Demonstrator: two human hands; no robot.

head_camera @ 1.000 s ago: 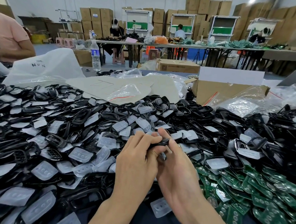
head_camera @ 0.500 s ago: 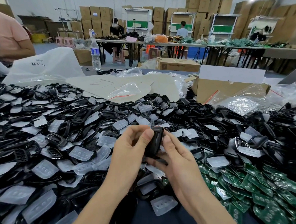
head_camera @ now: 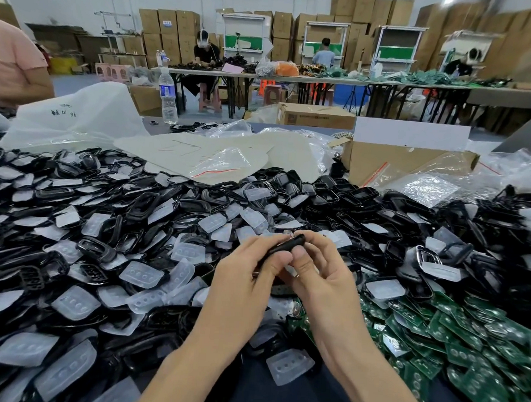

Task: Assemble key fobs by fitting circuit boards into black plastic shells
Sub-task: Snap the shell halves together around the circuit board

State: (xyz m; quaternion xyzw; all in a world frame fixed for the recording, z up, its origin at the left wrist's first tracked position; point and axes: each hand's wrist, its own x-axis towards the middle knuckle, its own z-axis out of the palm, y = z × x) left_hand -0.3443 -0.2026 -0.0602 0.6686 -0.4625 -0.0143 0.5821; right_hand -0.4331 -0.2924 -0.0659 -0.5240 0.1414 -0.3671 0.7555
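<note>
Black shell [head_camera: 288, 244] held up between both hands, tilted, just above the heap at the near middle of the table [head_camera: 306, 129]. Left hand [head_camera: 247, 280] curled round its lower end, thumb pressed on top. Right hand [head_camera: 321, 275] pinching the upper end between thumb and forefinger, the other fingers loosely bent and spread. Whether a board already sits inside: cannot tell.

Below and all around, loose black shells [head_camera: 133, 211] in a deep pile, mixed with clear button pads [head_camera: 141, 274], from the left edge across to the far right. Green circuit boards [head_camera: 467, 334] heaped at the near right, touching the black pile. One clear pad alone on the dark surface between the forearms.

Beyond the pile, flat pale sheets and crumpled plastic bags [head_camera: 220, 164], a big white bag [head_camera: 76, 117] with handwriting at the far left, an open cardboard box [head_camera: 400, 165] at the far right. Water bottle [head_camera: 168, 97] upright at the table's far edge. Person in a pink sleeve [head_camera: 15, 58] at the left margin.

Farther back, a blue-grey floor, a long row of folding tables [head_camera: 296, 77] loaded with parts, three seated workers there, pink stools [head_camera: 110, 71] beside them. Brown cartons [head_camera: 175, 30] stacked high along a white back wall.
</note>
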